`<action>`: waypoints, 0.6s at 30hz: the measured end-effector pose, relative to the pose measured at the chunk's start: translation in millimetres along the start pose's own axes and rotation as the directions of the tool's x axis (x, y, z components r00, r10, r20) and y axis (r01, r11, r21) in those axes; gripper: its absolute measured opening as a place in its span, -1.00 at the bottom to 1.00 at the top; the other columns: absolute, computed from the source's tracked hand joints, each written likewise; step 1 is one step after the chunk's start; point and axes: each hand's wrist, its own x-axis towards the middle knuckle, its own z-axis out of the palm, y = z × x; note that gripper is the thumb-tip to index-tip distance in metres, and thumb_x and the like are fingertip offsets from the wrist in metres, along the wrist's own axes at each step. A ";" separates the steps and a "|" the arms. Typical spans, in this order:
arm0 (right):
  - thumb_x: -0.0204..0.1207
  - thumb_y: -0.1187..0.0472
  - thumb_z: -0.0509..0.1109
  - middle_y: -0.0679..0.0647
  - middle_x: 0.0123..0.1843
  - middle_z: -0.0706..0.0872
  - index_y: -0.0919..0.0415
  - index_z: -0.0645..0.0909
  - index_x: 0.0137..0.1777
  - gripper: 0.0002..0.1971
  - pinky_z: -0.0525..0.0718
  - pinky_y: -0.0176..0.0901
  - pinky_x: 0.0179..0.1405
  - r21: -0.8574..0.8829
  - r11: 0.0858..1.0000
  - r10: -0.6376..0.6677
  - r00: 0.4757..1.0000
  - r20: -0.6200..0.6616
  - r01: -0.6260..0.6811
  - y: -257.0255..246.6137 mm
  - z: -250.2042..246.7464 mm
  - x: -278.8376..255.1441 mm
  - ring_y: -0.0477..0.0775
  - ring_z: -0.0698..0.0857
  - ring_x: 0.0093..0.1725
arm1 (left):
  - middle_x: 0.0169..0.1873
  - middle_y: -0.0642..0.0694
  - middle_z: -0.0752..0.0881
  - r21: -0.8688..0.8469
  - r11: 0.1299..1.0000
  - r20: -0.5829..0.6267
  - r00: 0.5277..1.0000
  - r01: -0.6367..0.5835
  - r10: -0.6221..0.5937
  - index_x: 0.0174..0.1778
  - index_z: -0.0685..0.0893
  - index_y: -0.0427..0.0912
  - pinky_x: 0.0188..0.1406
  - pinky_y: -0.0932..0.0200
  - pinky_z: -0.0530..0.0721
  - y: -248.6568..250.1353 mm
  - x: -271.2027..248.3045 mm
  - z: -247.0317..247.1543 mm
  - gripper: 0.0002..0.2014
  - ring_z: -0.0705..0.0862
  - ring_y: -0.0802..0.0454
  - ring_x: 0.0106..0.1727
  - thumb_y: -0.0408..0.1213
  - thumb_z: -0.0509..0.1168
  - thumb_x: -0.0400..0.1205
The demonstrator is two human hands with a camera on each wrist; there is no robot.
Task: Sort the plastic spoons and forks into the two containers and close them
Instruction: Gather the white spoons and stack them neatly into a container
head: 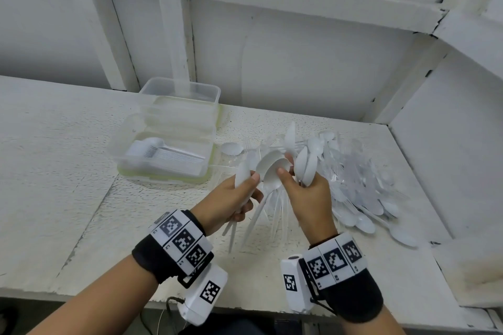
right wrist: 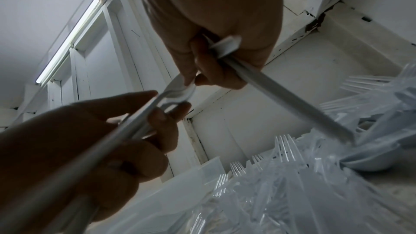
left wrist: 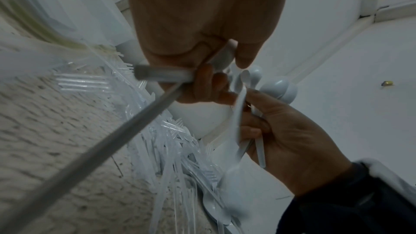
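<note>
A clear, rectangular plastic container [head: 163, 155] with rounded corners sat on the white, pitted surface [head: 54, 144] at about 10 o'clock from the hands. A neat row of white plastic spoons [head: 160, 153] lay nested inside it, bowls toward 9 o'clock. It rested on a lid with a pale green seal [head: 217, 128]. Just behind it, at 12 o'clock from it, stood a second clear container [head: 185, 90]; what it held could not be made out.

The left hand [head: 234, 198] was raised above the surface, its grip closed around a few white spoons [head: 243, 174], thumb pressed on a bowl and the thin flat handles fanning down toward 6 o'clock. The right hand [head: 310, 198], touching it at 3 o'clock, had its grip wrapped around a bigger bunch of white spoons [head: 307, 163], bowls up, while its thumb and fingers pinched the smooth, rounded bowl of one spoon [head: 272, 168] between the two hands. From the left wrist, the left hand [left wrist: 202, 42] showed fingers curled over a grey-looking handle; from the right wrist, the right hand [right wrist: 213, 42] was likewise folded on flat handles.

At 3 o'clock from the hands a loose heap of cutlery [head: 362, 187] lay on the surface: glossy opaque white spoons mixed with clear, glassy forks [right wrist: 283, 150] with thin tines. A small ridged white disc-shaped thing [head: 232, 149] sat between the container and the heap.
</note>
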 end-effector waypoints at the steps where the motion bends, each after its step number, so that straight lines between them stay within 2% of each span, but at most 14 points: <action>1: 0.50 0.17 0.45 -0.26 -0.47 0.59 -0.15 0.57 -0.25 -0.81 0.51 -0.56 -0.38 0.001 1.000 0.001 1.000 0.003 -0.001 -0.4 0.2 0.6 -0.30 0.57 -0.42 | -0.51 0.14 0.59 0.019 1.000 0.033 0.999 0.003 -0.004 -0.12 0.53 -0.10 -0.54 0.33 0.30 0.6 -0.9 0.7 -0.77 0.36 0.19 -0.54 -0.05 0.10 0.70; 3: 0.48 0.14 0.47 -0.18 -0.66 0.37 0.05 0.39 -0.48 -0.63 0.38 -0.46 -0.55 -0.021 1.000 0.008 1.000 0.002 -0.008 0.0 0.0 0.8 -0.19 0.38 -0.59 | -0.59 0.15 0.56 0.049 0.999 0.095 0.995 0.001 -0.006 -0.19 0.47 -0.12 -0.56 0.35 0.32 0.9 -2.1 1.5 -0.75 0.37 0.20 -0.55 -0.07 0.09 0.71; 5: 0.48 0.13 0.46 -0.15 -0.70 0.30 0.09 0.30 -0.52 -0.55 0.32 -0.40 -0.60 -0.023 0.999 0.043 0.999 -0.014 -0.044 1.1 -1.2 0.3 -0.17 0.29 -0.62 | -0.44 0.06 0.62 0.092 0.996 0.101 0.995 -0.011 0.002 -0.15 0.51 -0.12 -0.51 0.31 0.44 -0.8 -1.6 1.0 -0.76 0.48 0.18 -0.50 -0.07 0.08 0.71; 7: 0.49 0.13 0.45 -0.15 -0.69 0.28 0.09 0.29 -0.52 -0.55 0.31 -0.31 -0.59 -0.006 0.998 0.068 0.997 -0.042 -0.068 3.5 -4.6 1.3 -0.12 0.29 -0.60 | -0.29 -0.03 0.69 0.110 0.993 0.024 0.999 -0.036 0.033 0.03 0.56 -0.09 -0.32 0.24 0.59 -4.0 0.9 -0.1 -0.77 0.61 0.13 -0.33 -0.06 0.07 0.71; 8: 0.50 0.12 0.45 -0.15 -0.67 0.28 0.10 0.31 -0.51 -0.56 0.31 -0.26 -0.58 0.006 0.997 0.075 0.995 -0.064 -0.075 5.2 -7.0 2.3 -0.09 0.30 -0.58 | -0.29 -0.04 0.69 0.077 0.996 -0.038 0.998 -0.042 0.045 0.08 0.54 -0.10 -0.25 0.20 0.61 -5.4 2.6 -1.1 -0.77 0.63 0.10 -0.29 -0.07 0.08 0.71; 9: 0.49 0.12 0.45 -0.15 -0.65 0.30 0.12 0.33 -0.49 -0.58 0.31 -0.25 -0.56 0.009 0.997 0.074 0.993 -0.087 -0.074 4.7 -9.4 2.8 -0.07 0.31 -0.57 | -0.34 -0.05 0.65 0.031 0.998 -0.096 0.994 -0.052 0.055 0.09 0.52 -0.13 -0.24 0.17 0.61 -6.2 4.1 -2.2 -0.77 0.61 0.08 -0.31 -0.07 0.08 0.71; 11: 0.49 0.12 0.45 -0.11 -0.63 0.33 0.14 0.36 -0.48 -0.60 0.32 -0.25 -0.54 0.010 0.999 0.053 0.992 -0.117 -0.052 4.7 -14.6 3.7 -0.05 0.33 -0.55 | -0.46 -0.02 0.48 0.011 0.997 -0.171 0.983 -0.070 0.071 0.01 0.47 -0.09 -0.36 0.19 0.54 -4.6 6.0 -4.1 -0.75 0.47 0.09 -0.44 0.01 0.06 0.70; 14: 0.49 0.12 0.45 0.01 -0.58 0.36 0.18 0.38 -0.47 -0.61 0.36 -0.23 -0.54 -0.004 0.999 0.034 0.991 -0.129 -0.034 0.6 -20.2 2.3 -0.02 0.37 -0.53 | -0.50 0.04 0.31 0.014 0.999 -0.196 0.980 -0.045 0.047 -0.06 0.47 -0.04 -0.46 0.23 0.33 -1.0 9.1 -3.8 -0.60 0.28 0.13 -0.48 0.17 -0.13 0.69; 16: 0.48 0.12 0.46 0.02 -0.58 0.34 0.20 0.39 -0.46 -0.62 0.35 -0.27 -0.59 0.009 0.999 0.044 0.992 -0.117 -0.044 -3.4 -21.2 -0.2 -0.07 0.35 -0.56 | -0.50 0.03 0.29 -0.063 0.998 -0.186 0.983 -0.016 0.004 -0.04 0.51 -0.10 -0.46 0.22 0.27 -0.1 12.5 -2.9 -0.60 0.26 0.11 -0.48 0.05 -0.15 0.74; 18: 0.47 0.13 0.47 0.03 -0.58 0.32 0.23 0.43 -0.41 -0.66 0.34 -0.27 -0.58 0.023 0.998 0.059 0.995 -0.081 -0.058 -7.9 -20.3 -3.0 -0.08 0.33 -0.58 | -0.45 0.00 0.32 -0.090 0.996 -0.168 0.986 -0.001 -0.014 -0.02 0.51 -0.13 -0.44 0.21 0.34 1.5 13.1 -0.5 -0.75 0.31 0.10 -0.44 -0.12 -0.02 0.71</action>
